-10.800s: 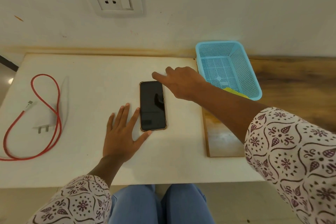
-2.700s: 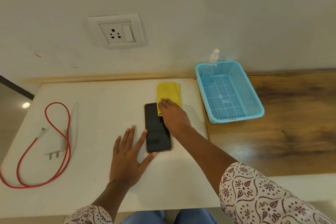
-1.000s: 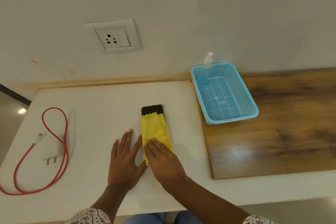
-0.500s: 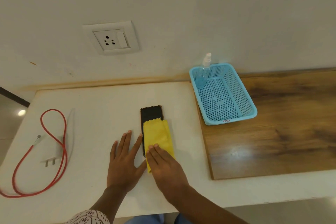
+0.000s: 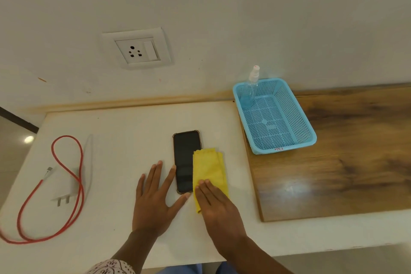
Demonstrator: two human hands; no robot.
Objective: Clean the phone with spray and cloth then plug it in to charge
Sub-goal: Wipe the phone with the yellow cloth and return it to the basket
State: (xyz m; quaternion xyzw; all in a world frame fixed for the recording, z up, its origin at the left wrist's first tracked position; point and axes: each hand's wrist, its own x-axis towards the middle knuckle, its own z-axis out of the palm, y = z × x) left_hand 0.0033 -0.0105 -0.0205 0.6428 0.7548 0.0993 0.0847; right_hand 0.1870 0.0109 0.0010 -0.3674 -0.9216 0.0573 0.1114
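Note:
A black phone (image 5: 184, 158) lies face up on the white table (image 5: 124, 131). My left hand (image 5: 155, 198) rests flat beside it, thumb touching the phone's near corner. My right hand (image 5: 216, 204) presses flat on a folded yellow cloth (image 5: 209, 168), which lies along the phone's right edge and overlaps it slightly. A clear spray bottle (image 5: 250, 88) with blue liquid stands in the far corner of the blue basket (image 5: 287, 147). A white charger plug (image 5: 66, 191) with a red cable (image 5: 64, 162) lies at the left. A wall socket (image 5: 136, 50) is above the table.
A wooden board (image 5: 344, 158) covers the table's right side, and the basket sits on its left part. The table's left edge drops to the floor (image 5: 9, 140). The wall runs along the table's back.
My right hand has slid the yellow cloth off the phone's screen to the right, uncovering most of it. The left hand has stayed in place.

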